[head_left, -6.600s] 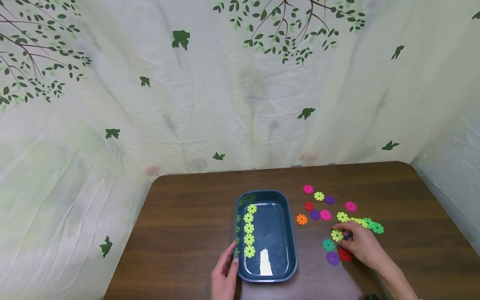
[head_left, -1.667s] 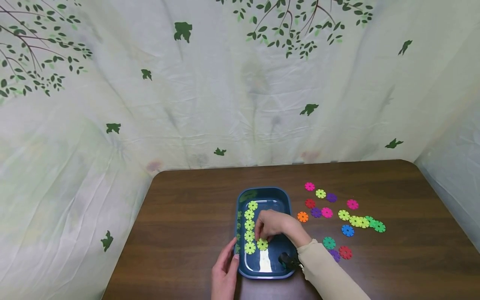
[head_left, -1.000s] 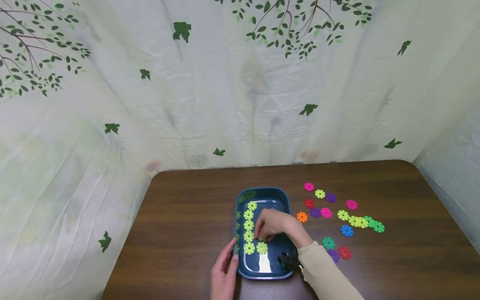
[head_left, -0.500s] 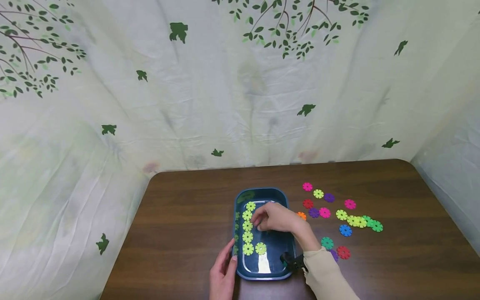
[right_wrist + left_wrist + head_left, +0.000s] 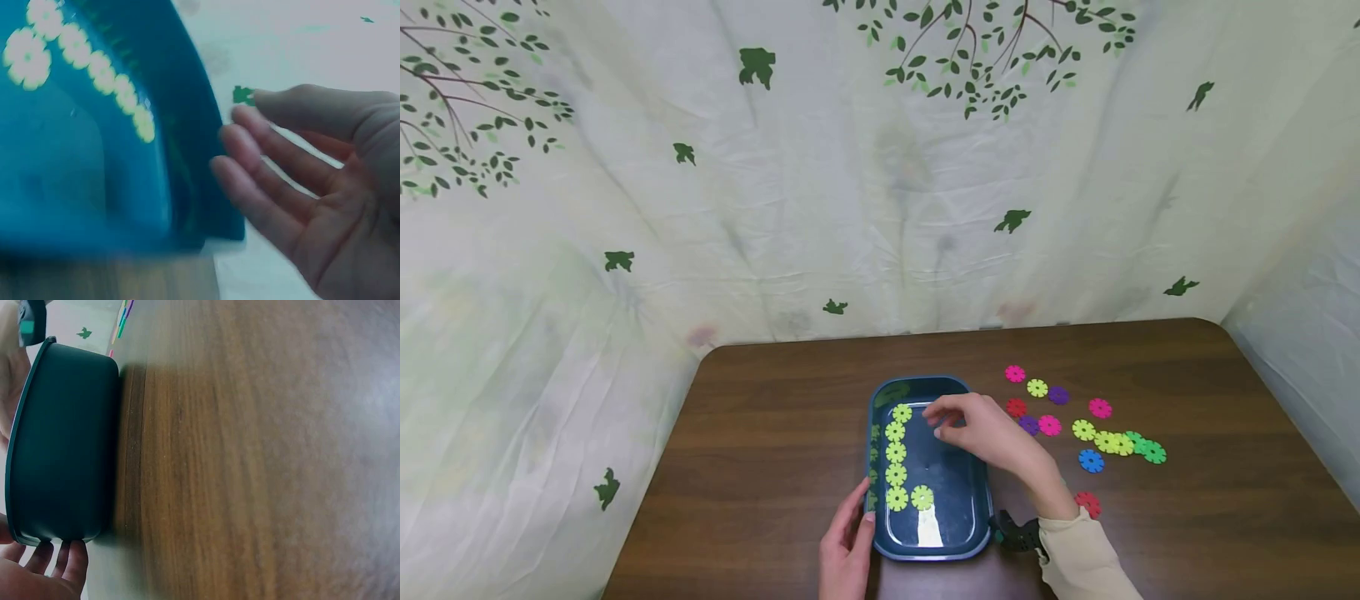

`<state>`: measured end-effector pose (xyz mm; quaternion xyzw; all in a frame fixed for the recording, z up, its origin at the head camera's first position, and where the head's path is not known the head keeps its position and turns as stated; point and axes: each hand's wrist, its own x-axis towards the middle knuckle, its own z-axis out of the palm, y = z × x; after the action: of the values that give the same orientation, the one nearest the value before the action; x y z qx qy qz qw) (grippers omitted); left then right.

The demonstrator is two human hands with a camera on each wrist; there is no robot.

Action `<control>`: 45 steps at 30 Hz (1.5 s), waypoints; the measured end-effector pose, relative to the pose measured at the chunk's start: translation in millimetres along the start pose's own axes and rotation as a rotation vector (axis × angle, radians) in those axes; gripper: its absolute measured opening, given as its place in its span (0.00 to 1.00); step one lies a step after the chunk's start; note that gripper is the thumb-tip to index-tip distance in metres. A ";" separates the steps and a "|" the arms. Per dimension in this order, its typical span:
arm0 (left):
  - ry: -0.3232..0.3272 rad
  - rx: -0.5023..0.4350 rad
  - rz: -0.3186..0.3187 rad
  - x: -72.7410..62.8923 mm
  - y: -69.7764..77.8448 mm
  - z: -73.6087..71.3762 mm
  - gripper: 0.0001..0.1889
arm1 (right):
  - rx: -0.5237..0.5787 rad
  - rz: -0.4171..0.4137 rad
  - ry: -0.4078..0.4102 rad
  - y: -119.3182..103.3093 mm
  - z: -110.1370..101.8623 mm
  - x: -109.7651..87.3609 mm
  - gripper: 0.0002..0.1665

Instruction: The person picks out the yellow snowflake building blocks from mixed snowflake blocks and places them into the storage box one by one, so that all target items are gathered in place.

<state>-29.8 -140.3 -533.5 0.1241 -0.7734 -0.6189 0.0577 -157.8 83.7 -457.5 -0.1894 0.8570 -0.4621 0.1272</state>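
Note:
A blue rectangular tray (image 5: 958,467) stands on the wooden table. Inside, several yellow-green flower-shaped discs form a column along its left side, and one more yellow-green disc (image 5: 922,497) lies beside the lowest of them. My left hand (image 5: 846,546) holds the tray's left side; in the left wrist view its fingertips (image 5: 75,559) press the outer wall, with the thumb by the rim. My right hand (image 5: 981,427) hovers above the tray's right part, its fingers loosely bent and holding nothing, as the right wrist view also shows.
Right of the tray lie loose flower discs: pink (image 5: 1015,373), purple (image 5: 1058,395), blue (image 5: 1091,461), red (image 5: 1087,503) and overlapping yellow and green ones (image 5: 1135,446). The right forearm hides some. A black wrist camera (image 5: 1018,533) hangs close by the tray's right edge. A printed curtain (image 5: 850,208) stands behind the table.
The right hand took a yellow disc from the right-hand group, set it beside the column's lowest disc, let go, and has since risen and drawn back rightward. The left hand stays on the tray.

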 end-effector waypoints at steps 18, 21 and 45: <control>-0.015 -0.016 -0.018 -0.1 1.5 1.0 0.22 | -0.111 -0.068 0.211 55.2 -35.8 -21.8 0.24; -0.013 -0.014 -0.020 0.1 1.2 0.9 0.22 | -0.144 -0.087 0.222 69.8 -39.9 -21.6 0.26; -0.009 -0.001 -0.042 -1.3 6.3 -0.8 0.22 | -0.169 0.074 0.264 138.8 -78.9 -21.9 0.23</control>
<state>-29.1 -139.4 -527.1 0.1373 -0.7707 -0.6209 0.0412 -197.8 221.6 -530.5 -0.1052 0.9085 -0.4041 0.0142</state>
